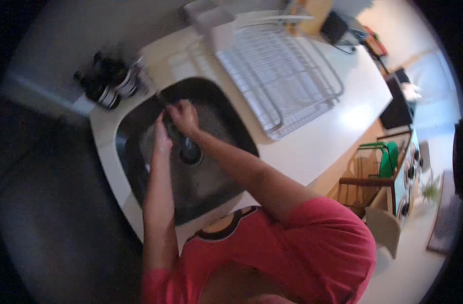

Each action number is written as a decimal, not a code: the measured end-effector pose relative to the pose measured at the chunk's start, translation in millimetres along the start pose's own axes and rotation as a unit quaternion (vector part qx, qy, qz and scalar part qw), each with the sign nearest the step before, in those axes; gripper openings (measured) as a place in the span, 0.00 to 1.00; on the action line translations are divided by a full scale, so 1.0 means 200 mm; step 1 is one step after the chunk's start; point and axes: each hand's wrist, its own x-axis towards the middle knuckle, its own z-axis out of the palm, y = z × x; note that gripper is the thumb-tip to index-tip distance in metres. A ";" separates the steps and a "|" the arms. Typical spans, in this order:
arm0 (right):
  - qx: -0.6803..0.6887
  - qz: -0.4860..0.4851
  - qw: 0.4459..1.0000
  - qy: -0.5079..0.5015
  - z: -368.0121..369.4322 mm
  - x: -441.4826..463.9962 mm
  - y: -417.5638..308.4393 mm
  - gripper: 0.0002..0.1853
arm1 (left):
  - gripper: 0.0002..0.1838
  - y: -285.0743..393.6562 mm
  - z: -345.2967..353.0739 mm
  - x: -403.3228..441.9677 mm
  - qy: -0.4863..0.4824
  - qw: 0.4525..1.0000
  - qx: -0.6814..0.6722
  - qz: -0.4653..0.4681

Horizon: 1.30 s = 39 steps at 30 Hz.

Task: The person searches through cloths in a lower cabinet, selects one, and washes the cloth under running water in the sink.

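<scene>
Both my hands are over the dark sink (226, 167), near its back left side where the dark tap (163, 100) reaches in. My left hand (163, 137) is held with its fingers stretched toward the tap. Just to its right, my right hand (184, 115) has its fingers curled in; whatever they grip, if anything, is hidden and blurred. The hands are close together, but I cannot tell whether they touch. Below them a dark round drain (191, 153) shows in the sink floor.
Two dark pump bottles (104, 95) with pale labels stand at the sink's back left corner. A wire dish rack (279, 71) on a tray sits on the white counter (337, 119), beside a pale box-shaped container (209, 25). A green chair (388, 158) stands beyond, at right.
</scene>
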 end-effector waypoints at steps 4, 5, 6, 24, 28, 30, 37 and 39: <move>0.021 0.013 0.996 -0.085 0.09 -0.20 -0.09 0.17 | 0.21 -0.14 -0.16 0.10 -0.063 0.988 0.123 0.075; -0.004 -0.004 0.999 -0.041 0.06 -0.20 -0.07 0.17 | 0.21 -0.16 -0.12 0.08 -0.008 0.993 0.107 0.046; -0.031 -0.020 0.999 0.004 0.04 -0.17 -0.01 0.18 | 0.22 -0.17 -0.07 0.06 0.046 0.995 0.089 0.014; -0.133 -0.019 0.919 -0.371 -0.11 0.05 0.10 0.24 | 0.20 0.03 -0.13 -0.15 0.156 0.949 0.265 0.066; 0.099 0.053 0.977 -0.179 0.03 -0.17 0.09 0.14 | 0.20 -0.01 0.10 -0.42 0.057 0.985 -0.044 -0.156; 0.034 -0.042 0.994 -0.093 0.09 -0.36 0.02 0.12 | 0.19 -0.08 0.03 -0.35 0.057 0.993 -0.026 -0.101; 0.072 0.130 0.984 -0.094 -0.05 -0.14 0.16 0.17 | 0.14 -0.17 0.03 -0.17 0.098 0.994 -0.043 -0.030; 0.351 0.317 0.850 -0.233 -0.06 0.02 0.27 0.18 | 0.13 -0.14 0.06 -0.17 0.043 0.993 -0.081 -0.069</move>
